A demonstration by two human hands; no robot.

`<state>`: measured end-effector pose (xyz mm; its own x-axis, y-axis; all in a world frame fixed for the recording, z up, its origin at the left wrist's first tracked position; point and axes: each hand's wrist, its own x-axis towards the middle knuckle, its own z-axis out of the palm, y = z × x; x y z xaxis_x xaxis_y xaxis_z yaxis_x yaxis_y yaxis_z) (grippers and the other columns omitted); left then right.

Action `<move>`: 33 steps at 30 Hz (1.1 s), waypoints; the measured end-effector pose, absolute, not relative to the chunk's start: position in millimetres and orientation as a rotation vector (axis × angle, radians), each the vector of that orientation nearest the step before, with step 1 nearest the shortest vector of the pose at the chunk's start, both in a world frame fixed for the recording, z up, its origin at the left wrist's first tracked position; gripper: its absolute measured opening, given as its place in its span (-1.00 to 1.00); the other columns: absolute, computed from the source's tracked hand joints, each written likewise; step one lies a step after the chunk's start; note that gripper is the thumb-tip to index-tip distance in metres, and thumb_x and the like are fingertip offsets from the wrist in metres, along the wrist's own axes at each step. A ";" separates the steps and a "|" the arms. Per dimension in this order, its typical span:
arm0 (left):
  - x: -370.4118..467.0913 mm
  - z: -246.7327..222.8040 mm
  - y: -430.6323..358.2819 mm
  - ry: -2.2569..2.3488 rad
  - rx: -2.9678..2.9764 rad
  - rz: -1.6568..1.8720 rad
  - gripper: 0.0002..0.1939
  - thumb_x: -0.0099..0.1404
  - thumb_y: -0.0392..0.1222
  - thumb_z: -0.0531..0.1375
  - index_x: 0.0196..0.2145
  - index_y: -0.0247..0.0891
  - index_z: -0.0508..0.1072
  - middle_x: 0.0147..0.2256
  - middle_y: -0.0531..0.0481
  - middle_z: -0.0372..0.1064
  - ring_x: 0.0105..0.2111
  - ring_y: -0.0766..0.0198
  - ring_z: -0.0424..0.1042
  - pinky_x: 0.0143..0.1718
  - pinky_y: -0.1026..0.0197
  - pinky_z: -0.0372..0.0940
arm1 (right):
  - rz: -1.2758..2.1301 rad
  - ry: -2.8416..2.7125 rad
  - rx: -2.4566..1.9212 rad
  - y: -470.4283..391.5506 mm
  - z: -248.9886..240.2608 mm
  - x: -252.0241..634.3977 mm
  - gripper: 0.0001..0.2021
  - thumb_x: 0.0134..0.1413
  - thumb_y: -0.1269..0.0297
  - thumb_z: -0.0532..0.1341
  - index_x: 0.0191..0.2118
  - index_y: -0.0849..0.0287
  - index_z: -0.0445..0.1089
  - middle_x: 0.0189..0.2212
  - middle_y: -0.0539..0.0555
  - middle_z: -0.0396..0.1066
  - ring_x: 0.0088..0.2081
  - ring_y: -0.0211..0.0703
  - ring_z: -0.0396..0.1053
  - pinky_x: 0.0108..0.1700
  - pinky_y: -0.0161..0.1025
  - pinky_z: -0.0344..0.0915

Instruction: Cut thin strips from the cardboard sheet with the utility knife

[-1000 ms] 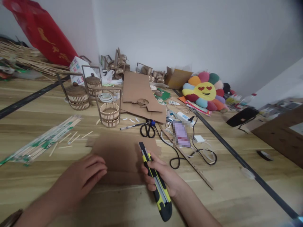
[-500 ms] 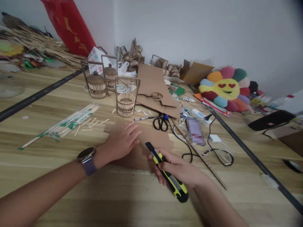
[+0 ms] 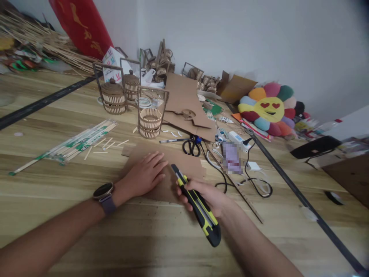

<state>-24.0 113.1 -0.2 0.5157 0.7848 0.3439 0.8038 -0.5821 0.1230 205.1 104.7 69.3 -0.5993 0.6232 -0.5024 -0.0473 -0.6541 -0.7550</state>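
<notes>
My left hand [image 3: 147, 173], with a watch at its wrist, lies flat with fingers outstretched on a piece of brown cardboard [image 3: 184, 161]. Wrapped around a yellow and black utility knife [image 3: 198, 209] are the fingers of my right hand [image 3: 201, 194]. The knife slants over the cardboard, its front end up and to the left, close to my left fingertips; whether it touches the cardboard I cannot tell. Beyond the cardboard stands a small slatted basket [image 3: 150, 122] with a tall handle. A pen [image 3: 174, 141] and black-handled scissors [image 3: 191, 147] lie at the cardboard's far edge.
Packaged sticks [image 3: 77, 142] and several loose short ones lie on the left. Two lidded baskets [image 3: 113, 98] stand behind them. More cardboard [image 3: 181, 92] lies farther back. On the right are a phone [image 3: 232, 157], cables [image 3: 256, 181], a thin brown strip [image 3: 245, 204] and a flower cushion [image 3: 269, 109].
The view has shifted slightly, so the scene sits a little farther left and higher. My left hand stays flat on the cardboard, and the knife remains in my right hand near it.
</notes>
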 end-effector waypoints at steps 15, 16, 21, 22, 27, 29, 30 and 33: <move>-26.4 -1.5 113.4 -1.448 -2.739 -0.632 -0.59 0.45 -0.06 0.02 0.14 -0.29 0.35 0.23 -0.26 0.21 0.25 -0.07 0.14 0.24 -0.19 0.10 | 2.115 -0.808 -0.875 97.9 51.1 199.1 -0.53 0.05 0.05 0.31 0.01 -0.04 0.13 -0.58 -0.22 0.29 -0.73 -0.45 0.07 -0.72 -0.49 0.10; -26.6 -1.3 113.5 -1.445 -2.741 -0.627 -0.59 0.45 -0.06 0.02 0.14 -0.30 0.35 0.23 -0.26 0.21 0.25 -0.07 0.14 0.24 -0.18 0.10 | 2.110 -0.815 -0.875 96.4 52.7 199.3 -0.56 0.07 0.07 0.30 0.00 -0.04 0.12 -0.58 -0.21 0.29 -0.73 -0.45 0.07 -0.71 -0.49 0.12; -27.8 -0.9 113.8 -1.416 -2.745 -0.597 -0.58 0.46 -0.04 -0.01 0.14 -0.30 0.34 0.23 -0.26 0.21 0.24 -0.08 0.15 0.22 -0.19 0.13 | 2.147 -0.865 -0.862 89.1 54.6 198.5 -0.72 0.15 0.14 0.22 -0.12 -0.02 0.10 -0.53 -0.19 0.32 -0.71 -0.45 0.12 -0.68 -0.47 0.16; -27.9 -0.9 113.8 -1.411 -2.745 -0.594 -0.58 0.46 -0.04 -0.01 0.14 -0.30 0.34 0.23 -0.26 0.21 0.24 -0.09 0.15 0.22 -0.20 0.13 | 2.157 -0.875 -0.855 87.9 54.2 198.4 -0.73 0.16 0.14 0.21 -0.12 -0.02 0.10 -0.52 -0.18 0.32 -0.71 -0.45 0.12 -0.67 -0.47 0.16; -27.4 -0.1 113.6 -1.415 -2.748 -0.610 -0.58 0.46 -0.06 0.01 0.15 -0.30 0.33 0.23 -0.26 0.20 0.25 -0.09 0.14 0.22 -0.20 0.14 | 2.200 -0.906 -0.827 83.2 52.9 198.2 -0.70 0.15 0.21 0.20 -0.07 -0.06 0.07 -0.48 -0.18 0.31 -0.69 -0.44 0.14 -0.63 -0.45 0.16; -26.9 0.4 113.4 -1.423 -2.753 -0.609 -0.59 0.44 -0.06 0.03 0.15 -0.31 0.34 0.22 -0.27 0.21 0.25 -0.10 0.14 0.21 -0.20 0.15 | 2.205 -0.911 -0.821 82.0 52.8 198.0 -0.68 0.15 0.21 0.20 -0.05 -0.07 0.07 -0.47 -0.17 0.32 -0.68 -0.44 0.14 -0.63 -0.44 0.17; -26.8 0.6 113.3 -1.428 -2.754 -0.608 -0.59 0.44 -0.07 0.04 0.14 -0.31 0.34 0.22 -0.28 0.22 0.24 -0.10 0.14 0.21 -0.19 0.15 | 2.204 -0.912 -0.821 81.7 52.9 197.9 -0.68 0.15 0.21 0.20 -0.05 -0.06 0.07 -0.47 -0.17 0.32 -0.68 -0.44 0.14 -0.63 -0.44 0.17; -26.5 0.5 112.8 -1.431 -2.747 -0.615 -0.59 0.44 -0.07 0.04 0.14 -0.30 0.33 0.23 -0.27 0.21 0.24 -0.09 0.15 0.23 -0.19 0.13 | 2.220 -0.926 -0.819 80.8 54.3 197.8 -0.64 0.13 0.23 0.21 -0.01 -0.07 0.07 -0.47 -0.16 0.34 -0.68 -0.44 0.15 -0.63 -0.44 0.18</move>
<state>-26.5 112.8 0.5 0.5137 0.7914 0.3314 0.7851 -0.5893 0.1904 197.8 80.8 54.3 -0.6353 0.7083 -0.3077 -0.2795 -0.5823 -0.7634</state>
